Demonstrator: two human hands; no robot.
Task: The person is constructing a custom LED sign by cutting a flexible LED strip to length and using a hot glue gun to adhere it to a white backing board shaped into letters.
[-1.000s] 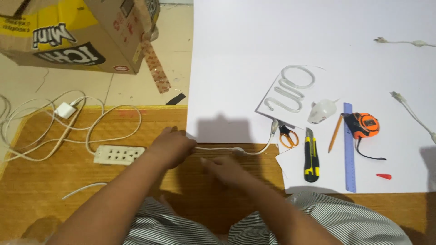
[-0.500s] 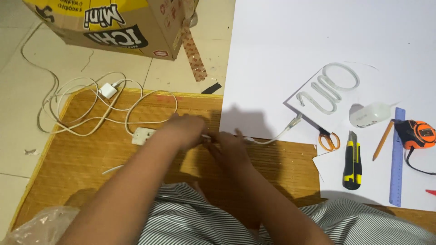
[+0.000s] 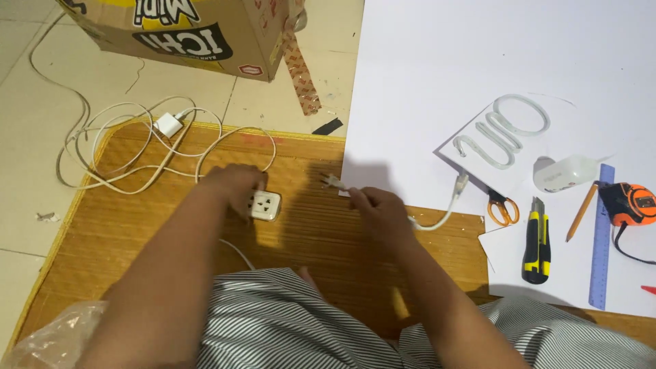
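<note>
Plug held a short way from the socket block on the woven mat

Left hand [image 3: 236,188] fingers clamp the light, rigid socket block [image 3: 265,205]; at its 3 o'clock, right hand [image 3: 383,208] fingers pinch the small hard plug [image 3: 333,182], best held by its body, limp cord [image 3: 437,217] trailing.

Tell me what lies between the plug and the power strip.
Only bare woven mat separates the plug from the power strip in the head view.
</note>
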